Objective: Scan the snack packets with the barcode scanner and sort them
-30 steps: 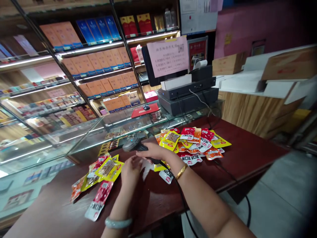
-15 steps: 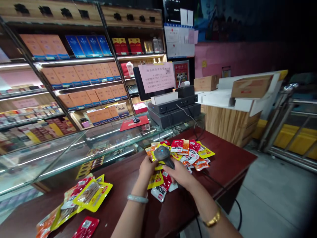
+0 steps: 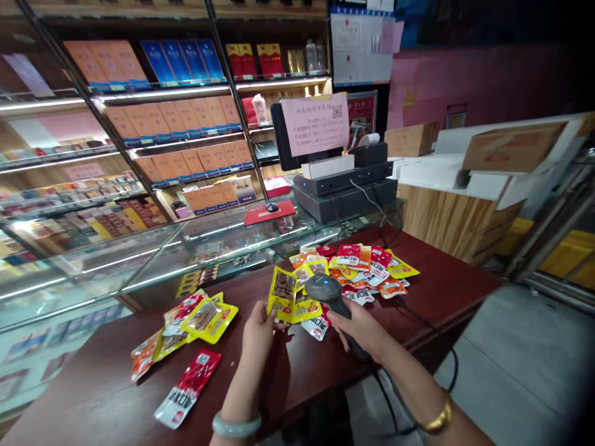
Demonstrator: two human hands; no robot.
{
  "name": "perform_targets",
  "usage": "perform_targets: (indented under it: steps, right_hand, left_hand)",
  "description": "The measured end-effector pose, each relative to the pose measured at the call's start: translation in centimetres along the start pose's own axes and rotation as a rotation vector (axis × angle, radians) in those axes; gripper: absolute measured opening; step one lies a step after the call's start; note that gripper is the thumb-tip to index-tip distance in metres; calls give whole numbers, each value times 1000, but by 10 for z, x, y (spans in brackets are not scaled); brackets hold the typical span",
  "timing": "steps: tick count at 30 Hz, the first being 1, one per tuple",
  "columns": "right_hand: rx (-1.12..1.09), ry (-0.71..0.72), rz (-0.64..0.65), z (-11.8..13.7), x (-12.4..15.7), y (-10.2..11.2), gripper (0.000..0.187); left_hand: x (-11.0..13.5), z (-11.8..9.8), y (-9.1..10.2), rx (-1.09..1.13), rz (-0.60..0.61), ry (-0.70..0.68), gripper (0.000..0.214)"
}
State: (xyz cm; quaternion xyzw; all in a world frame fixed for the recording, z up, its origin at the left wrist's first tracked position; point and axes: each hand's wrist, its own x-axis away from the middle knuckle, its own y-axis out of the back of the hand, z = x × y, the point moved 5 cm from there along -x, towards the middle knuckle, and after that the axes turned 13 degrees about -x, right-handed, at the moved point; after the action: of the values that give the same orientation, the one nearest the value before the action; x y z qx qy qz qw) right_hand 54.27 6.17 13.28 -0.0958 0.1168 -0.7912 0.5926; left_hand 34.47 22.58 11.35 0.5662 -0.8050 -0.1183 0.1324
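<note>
Between the thumb and fingers of my left hand (image 3: 258, 334) is a yellow snack packet (image 3: 282, 292), held up off the table with its see-through window showing brown contents. My right hand (image 3: 360, 328) is wrapped round the handle of a dark handheld barcode scanner (image 3: 324, 287), its head pointing away from me beside the packet. Just beyond both hands lies a heap of snack packets (image 3: 367, 269) in red, yellow, orange and white. A smaller pile of packets (image 3: 204, 319) rests to the left, and a single red and white packet (image 3: 188, 387) lies nearer me.
The dark red table (image 3: 116, 378) adjoins a glass display counter (image 3: 153, 257). On it stand a monitor (image 3: 283, 139) with a pink sheet, a black cash drawer (image 3: 346, 201) and a mouse (image 3: 272, 207). The scanner's cable (image 3: 388, 396) hangs over the table's near edge.
My left hand has drawn a yellow packet leftward and up from the heap. The scanner is still in my right hand. The camera view has shifted, showing more of the left pile.
</note>
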Motion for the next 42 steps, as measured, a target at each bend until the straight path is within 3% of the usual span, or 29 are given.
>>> perform_targets:
  steps: [4,13,19,22,25,28,30,32,34,35,38,40,42]
  right_hand:
    - [-11,-67,50,-10,10,-17,43]
    - [25,-70,143,-13,14,-73,46]
    - [-4,-56,212,-11,15,-98,50]
    - [19,-54,237,-14,14,-100,50]
    - [43,-67,254,-21,15,-97,50]
    - [89,-85,255,-28,19,-88,49]
    - [127,-89,236,-30,23,-80,46]
    - [154,-85,207,-29,25,-71,45]
    - [157,-84,177,-27,27,-62,45]
    - [152,-84,161,-26,27,-57,47]
    - [129,-74,119,-24,27,-45,52]
    - [116,-58,100,-23,27,-39,54]
    - [109,-46,84,-22,27,-34,53]
  left_hand:
    - [26,18,22,50,18,48,51]
    - [93,42,62,325,-64,-8,56]
    - [103,53,90,339,-145,-7,53]
    - [103,59,99,348,-174,8,55]
    - [98,69,119,337,-281,36,58]
    - [93,78,147,209,-442,102,63]
    - [91,75,164,-62,-587,111,63]
    - [90,57,170,-415,-767,-1,56]
    - [85,33,154,-673,-828,-191,50]
    - [77,22,139,-736,-770,-277,47]
    - [40,-5,78,-812,-399,-390,37]
    - [11,-21,39,-937,-245,-406,36]
    - [-17,-35,9,-983,-164,-434,40]
